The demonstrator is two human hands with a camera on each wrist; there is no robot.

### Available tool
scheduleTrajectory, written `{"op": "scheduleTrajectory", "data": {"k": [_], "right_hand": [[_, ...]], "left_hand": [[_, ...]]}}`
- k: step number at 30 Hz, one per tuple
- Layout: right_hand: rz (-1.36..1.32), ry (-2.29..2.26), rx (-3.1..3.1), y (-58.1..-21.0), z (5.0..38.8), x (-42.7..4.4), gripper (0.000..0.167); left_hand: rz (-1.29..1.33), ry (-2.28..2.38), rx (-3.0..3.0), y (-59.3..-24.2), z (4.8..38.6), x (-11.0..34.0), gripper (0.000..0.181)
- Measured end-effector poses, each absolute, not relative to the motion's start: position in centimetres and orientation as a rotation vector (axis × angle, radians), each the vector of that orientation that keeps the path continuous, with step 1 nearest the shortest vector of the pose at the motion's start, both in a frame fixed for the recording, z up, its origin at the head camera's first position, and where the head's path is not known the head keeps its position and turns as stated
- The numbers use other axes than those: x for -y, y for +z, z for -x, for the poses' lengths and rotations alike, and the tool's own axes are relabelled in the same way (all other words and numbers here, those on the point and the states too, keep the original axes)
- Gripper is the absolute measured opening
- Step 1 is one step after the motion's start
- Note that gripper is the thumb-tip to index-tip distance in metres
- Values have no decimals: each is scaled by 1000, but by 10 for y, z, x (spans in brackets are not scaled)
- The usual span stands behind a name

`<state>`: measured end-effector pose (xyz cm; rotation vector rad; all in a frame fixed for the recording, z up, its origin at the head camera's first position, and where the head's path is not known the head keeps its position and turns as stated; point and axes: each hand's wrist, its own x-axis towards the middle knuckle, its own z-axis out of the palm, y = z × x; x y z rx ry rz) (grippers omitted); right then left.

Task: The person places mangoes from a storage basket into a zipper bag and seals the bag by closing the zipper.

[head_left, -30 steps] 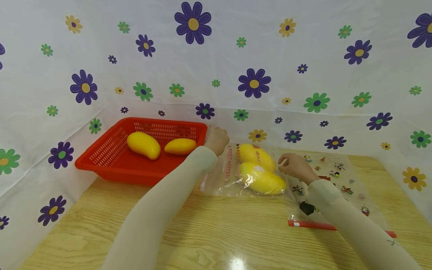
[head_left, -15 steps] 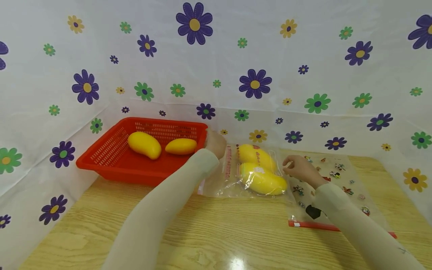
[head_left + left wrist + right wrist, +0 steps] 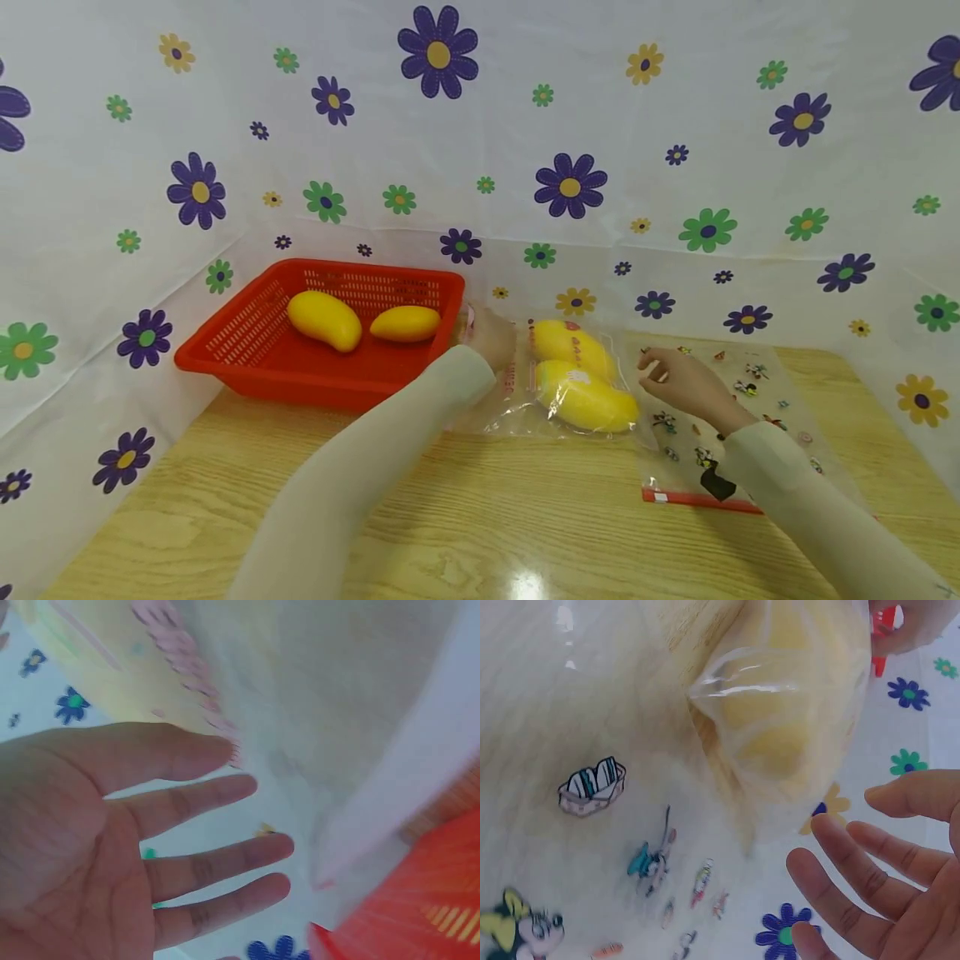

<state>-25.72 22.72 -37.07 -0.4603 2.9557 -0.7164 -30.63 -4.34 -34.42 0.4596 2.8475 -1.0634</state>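
Note:
A clear zip bag with pink print (image 3: 491, 423) lies flat on the table, holding two yellow mangoes, one farther back (image 3: 573, 346) and one in front (image 3: 588, 402). My left hand (image 3: 492, 335) is over the bag's left end, beside the red basket. In the left wrist view its fingers (image 3: 225, 859) are straight and spread, and the thumb overlaps the bag's pink lettering; whether it touches the plastic I cannot tell. Just right of the bagged mangoes hovers my right hand (image 3: 688, 387). Its fingers (image 3: 840, 896) are loosely bent with nothing between them.
The red plastic basket (image 3: 315, 385) stands at the left with two mangoes inside, a larger one (image 3: 325, 320) and a smaller one (image 3: 406, 323). Under my right arm lies a printed clear bag (image 3: 750, 375) with a red slider strip (image 3: 690, 497). A flowered sheet (image 3: 510, 133) hangs behind.
My left hand has come from beside the basket's back right corner toward me and slightly right, over the bag's left end. The right hand has drifted right, away from the bagged mangoes.

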Motion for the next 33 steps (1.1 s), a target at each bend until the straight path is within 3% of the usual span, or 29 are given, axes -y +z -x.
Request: {"op": "scheduleTrajectory", "data": {"k": [5,20,33], "right_hand": [[602,-664,-3033,-365,242,-230,28],[780,-382,-3165,-372,200,-253,35],[733,-260,-2993,-392,188,-272,18]], "left_hand": [[-545,-830,-3018,-345,294,33,32],[-1403,-531,-3105,-370,212,-26,32],[-1563,-608,-2800,-395,182,-80,36]]}}
